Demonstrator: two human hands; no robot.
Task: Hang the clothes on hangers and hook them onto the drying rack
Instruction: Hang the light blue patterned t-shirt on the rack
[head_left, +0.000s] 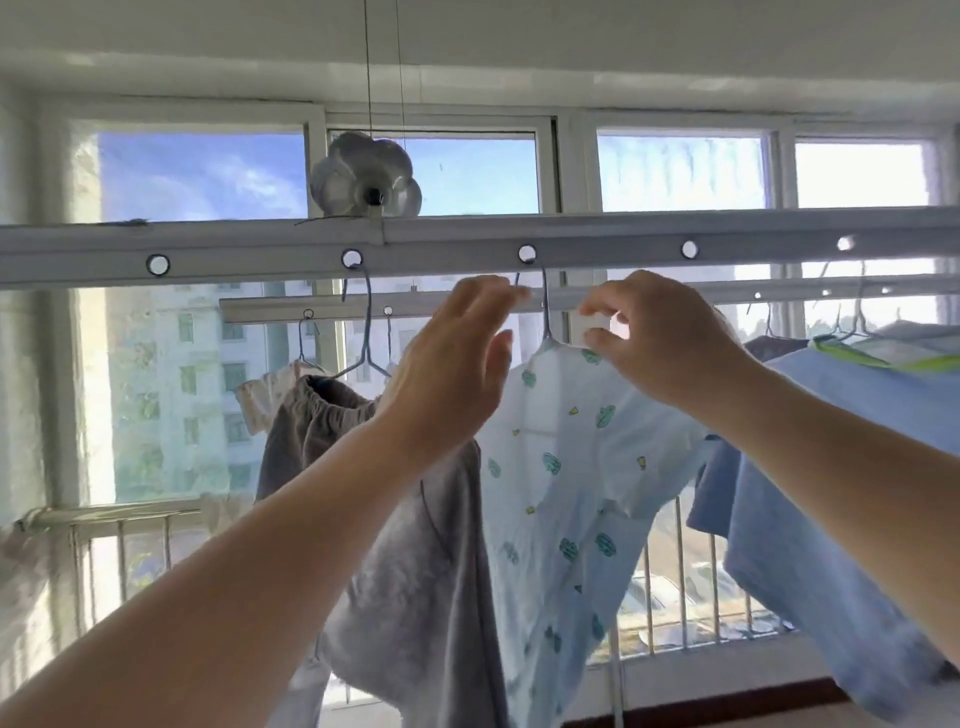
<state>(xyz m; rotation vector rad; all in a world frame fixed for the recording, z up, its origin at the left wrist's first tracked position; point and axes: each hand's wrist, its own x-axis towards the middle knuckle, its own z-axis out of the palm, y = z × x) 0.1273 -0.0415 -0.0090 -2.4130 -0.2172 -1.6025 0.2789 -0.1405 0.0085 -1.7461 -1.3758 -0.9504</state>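
A white baby garment with teal prints (563, 467) hangs on a wire hanger (545, 317) whose hook sits in a hole of the near rack bar (597, 249). My left hand (457, 364) is raised just left of the hanger's neck, fingers spread, holding nothing. My right hand (654, 343) hovers at the garment's right shoulder, thumb and fingers apart, close to the collar. Grey trousers (405, 545) hang on a second hanger (363, 332) one hole to the left.
A far rack bar (332, 306) carries more hangers and a pale garment (260, 389). A blue garment (810, 493) hangs at the right. Suspension wires and a round pulley housing (366, 176) rise above the near bar. Windows and a railing (119, 519) stand behind.
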